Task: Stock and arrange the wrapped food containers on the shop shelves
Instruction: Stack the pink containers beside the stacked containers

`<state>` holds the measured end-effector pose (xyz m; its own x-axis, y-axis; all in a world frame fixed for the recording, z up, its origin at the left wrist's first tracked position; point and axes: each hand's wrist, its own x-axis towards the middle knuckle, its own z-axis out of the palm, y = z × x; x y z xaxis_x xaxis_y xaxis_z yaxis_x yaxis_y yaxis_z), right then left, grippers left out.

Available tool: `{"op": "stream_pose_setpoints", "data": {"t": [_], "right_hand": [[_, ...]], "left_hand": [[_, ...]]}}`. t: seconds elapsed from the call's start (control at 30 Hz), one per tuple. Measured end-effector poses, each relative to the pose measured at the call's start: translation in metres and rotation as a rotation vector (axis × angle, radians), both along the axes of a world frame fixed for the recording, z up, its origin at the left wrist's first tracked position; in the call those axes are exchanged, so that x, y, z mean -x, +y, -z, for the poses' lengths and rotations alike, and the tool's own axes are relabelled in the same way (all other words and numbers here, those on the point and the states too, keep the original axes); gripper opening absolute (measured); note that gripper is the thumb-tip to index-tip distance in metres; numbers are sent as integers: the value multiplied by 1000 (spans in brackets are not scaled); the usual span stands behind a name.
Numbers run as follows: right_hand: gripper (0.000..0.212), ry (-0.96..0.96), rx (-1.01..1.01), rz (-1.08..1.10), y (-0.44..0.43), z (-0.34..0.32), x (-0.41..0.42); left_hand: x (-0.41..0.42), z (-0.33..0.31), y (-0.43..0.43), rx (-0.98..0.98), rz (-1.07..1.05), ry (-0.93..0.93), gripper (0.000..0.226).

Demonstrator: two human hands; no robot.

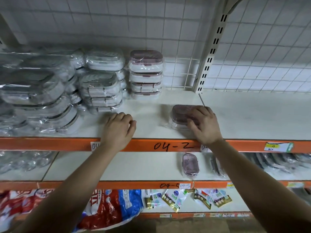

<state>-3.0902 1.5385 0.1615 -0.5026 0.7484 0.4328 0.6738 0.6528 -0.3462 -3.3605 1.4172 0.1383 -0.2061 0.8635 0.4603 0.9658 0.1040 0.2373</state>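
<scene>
Up high, right hand [206, 126] gripping pink-lidded wrapped container [180, 113], left hand [117, 130] curled, empty, on shelf [149, 108]

Six pink-lidded containers [146, 64] (four in one stack), grey-lidded containers [99, 84] too blurred to count

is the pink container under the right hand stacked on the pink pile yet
No, the pink-lidded container the right hand grips sits alone on the bare shelf, apart from the pink stack.

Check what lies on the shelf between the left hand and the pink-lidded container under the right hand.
Nothing: the head view shows only bare white shelf between the left hand and the pink-lidded container.
</scene>
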Motion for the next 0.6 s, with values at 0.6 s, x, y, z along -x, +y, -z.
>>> {"op": "stream_pose_setpoints", "data": {"t": [0.6], "right_hand": [[31, -96, 36, -174, 7, 6, 142]], "left_hand": [[-2, 15, -4, -306, -73, 51, 19]]}}
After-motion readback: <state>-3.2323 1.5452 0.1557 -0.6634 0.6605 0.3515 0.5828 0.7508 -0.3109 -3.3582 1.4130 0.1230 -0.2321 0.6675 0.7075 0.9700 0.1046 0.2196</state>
